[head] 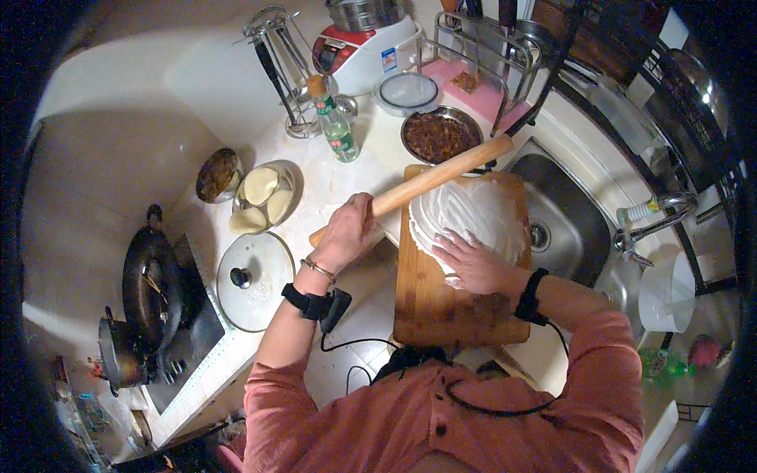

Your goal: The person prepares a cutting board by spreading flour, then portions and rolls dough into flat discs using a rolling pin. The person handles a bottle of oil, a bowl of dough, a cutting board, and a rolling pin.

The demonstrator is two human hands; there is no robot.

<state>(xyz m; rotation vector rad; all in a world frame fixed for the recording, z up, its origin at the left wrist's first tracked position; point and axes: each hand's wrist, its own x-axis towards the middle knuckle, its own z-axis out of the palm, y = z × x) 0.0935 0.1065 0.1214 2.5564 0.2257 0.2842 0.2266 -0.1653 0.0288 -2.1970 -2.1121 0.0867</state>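
My left hand is closed around a wooden rolling pin, gripping it near its lower left end. The pin slants up to the right, its far end close to a steel bowl of dark brown chopped filling. My right hand rests palm down, fingers spread, on white flour or floured dough; which of these lies under it I cannot tell. The white layer covers the upper part of a wooden cutting board, which lies beside the sink.
The steel sink and faucet lie right. To the left are a plate of pale dough pieces, a bowl of brown food, a glass lid and a wok. A bottle and rice cooker stand behind.
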